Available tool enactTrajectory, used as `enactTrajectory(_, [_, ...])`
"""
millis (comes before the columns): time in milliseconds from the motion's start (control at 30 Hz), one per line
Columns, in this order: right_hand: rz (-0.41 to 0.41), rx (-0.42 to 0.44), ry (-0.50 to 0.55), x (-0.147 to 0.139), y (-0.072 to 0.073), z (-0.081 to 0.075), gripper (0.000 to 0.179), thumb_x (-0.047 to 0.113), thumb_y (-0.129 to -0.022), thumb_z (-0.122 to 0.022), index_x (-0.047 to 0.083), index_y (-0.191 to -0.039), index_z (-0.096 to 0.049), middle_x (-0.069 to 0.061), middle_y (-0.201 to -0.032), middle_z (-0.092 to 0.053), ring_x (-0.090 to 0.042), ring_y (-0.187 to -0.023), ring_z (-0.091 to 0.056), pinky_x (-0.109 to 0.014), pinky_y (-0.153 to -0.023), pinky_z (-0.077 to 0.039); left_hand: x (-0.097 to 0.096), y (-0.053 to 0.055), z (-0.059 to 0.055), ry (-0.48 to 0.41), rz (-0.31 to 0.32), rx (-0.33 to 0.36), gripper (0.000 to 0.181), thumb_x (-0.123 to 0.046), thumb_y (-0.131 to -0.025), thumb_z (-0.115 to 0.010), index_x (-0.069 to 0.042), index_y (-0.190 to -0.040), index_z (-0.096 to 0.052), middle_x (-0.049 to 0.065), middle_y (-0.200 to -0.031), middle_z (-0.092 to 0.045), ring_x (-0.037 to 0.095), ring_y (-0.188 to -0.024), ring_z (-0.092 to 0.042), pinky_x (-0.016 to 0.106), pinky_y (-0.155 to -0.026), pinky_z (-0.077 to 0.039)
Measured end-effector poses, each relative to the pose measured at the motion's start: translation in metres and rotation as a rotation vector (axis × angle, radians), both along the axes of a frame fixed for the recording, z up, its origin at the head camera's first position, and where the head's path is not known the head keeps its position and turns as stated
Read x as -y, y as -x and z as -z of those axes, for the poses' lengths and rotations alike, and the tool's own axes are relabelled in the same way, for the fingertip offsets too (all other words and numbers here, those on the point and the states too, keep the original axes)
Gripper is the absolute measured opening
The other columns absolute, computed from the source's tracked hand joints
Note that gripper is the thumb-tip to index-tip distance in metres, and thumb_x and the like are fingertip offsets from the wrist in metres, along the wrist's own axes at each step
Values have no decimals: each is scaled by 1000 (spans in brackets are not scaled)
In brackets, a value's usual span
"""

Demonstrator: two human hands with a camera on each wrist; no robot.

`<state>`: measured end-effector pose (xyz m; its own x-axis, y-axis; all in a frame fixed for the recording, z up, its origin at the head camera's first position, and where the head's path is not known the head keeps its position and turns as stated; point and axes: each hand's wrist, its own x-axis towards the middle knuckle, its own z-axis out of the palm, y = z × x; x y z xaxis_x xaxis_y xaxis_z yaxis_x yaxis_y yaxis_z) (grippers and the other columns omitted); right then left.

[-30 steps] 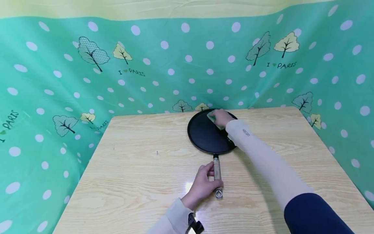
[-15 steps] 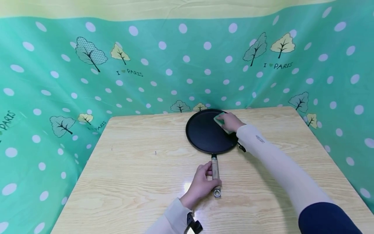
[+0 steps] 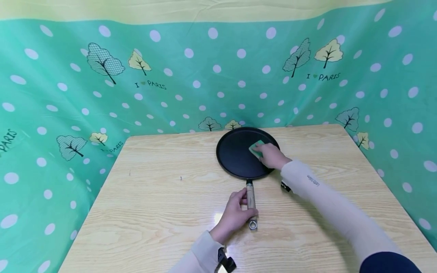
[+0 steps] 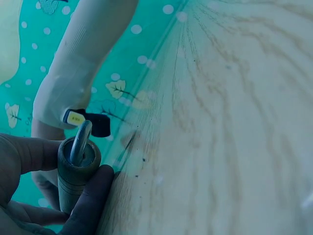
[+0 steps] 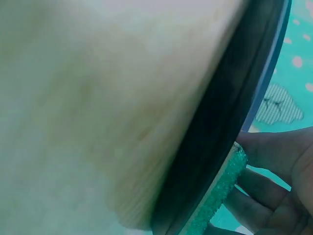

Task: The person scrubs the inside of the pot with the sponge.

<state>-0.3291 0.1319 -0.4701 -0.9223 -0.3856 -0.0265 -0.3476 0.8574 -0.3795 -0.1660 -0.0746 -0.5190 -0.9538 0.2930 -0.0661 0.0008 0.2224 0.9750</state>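
A round, flat black pan (image 3: 235, 153) lies on the wooden table, its handle (image 3: 250, 197) toward the person. My left hand (image 3: 235, 212) grips that handle near its end, thumb on one side and fingers on the other. In the left wrist view the handle's metal hanging ring (image 4: 81, 142) sticks out past the fingers. On the pan's right half, my right hand (image 3: 272, 155) holds a green scouring sponge (image 3: 256, 148) against the black surface. The right wrist view shows the sponge (image 5: 220, 191) between thumb and fingers, beside the pan's rim (image 5: 210, 117).
The light wood table (image 3: 153, 189) reaches back to a green dotted curtain (image 3: 184, 87) that hangs behind it and along both sides. The pan's far rim is close to the table's back edge.
My right hand has slid the sponge from the pan's far part toward the person and slightly right. The left hand keeps its grip on the handle, and the head view has shifted slightly.
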Motion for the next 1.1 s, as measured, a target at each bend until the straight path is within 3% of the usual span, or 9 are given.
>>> enactTrajectory(300, [-34, -45, 10, 14, -17, 3, 51, -4, -94, -71, -2, -145, -61, -28, -153, -51, -51, -138, -50, -57, -109, -47, 1, 1, 0, 18, 4, 15, 84, -5, -81, -82, 13, -153, -42, 10, -121, -55, 20, -107, -57, 27, -94, -48])
enactTrajectory(733, [-88, -23, 68, 56, -36, 6, 52, 0, -96, -72, 4, -146, -61, -24, -157, -48, -47, -141, -48, -55, -112, -45, 1, 0, -2, 23, 14, -4, 84, -5, -80, -81, 14, -152, -42, 11, -122, -55, 23, -108, -58, 28, -93, -49])
enactTrajectory(867, [-124, -22, 93, 74, -33, 7, 50, 1, -97, -71, 4, -146, -62, -24, -157, -49, -43, -142, -49, -52, -113, -45, 1, -1, -1, 22, 20, -16, 86, -6, -79, -81, 14, -153, -42, 12, -121, -55, 23, -108, -59, 28, -94, -50])
enactTrajectory(1100, [-148, -27, 65, 102, -16, 8, 48, 3, -98, -69, 6, -146, -62, -23, -157, -49, -39, -141, -51, -47, -112, -47, 2, 1, -2, 18, 28, -12, 86, -9, -80, -80, 13, -153, -41, 11, -122, -55, 20, -108, -58, 28, -96, -48])
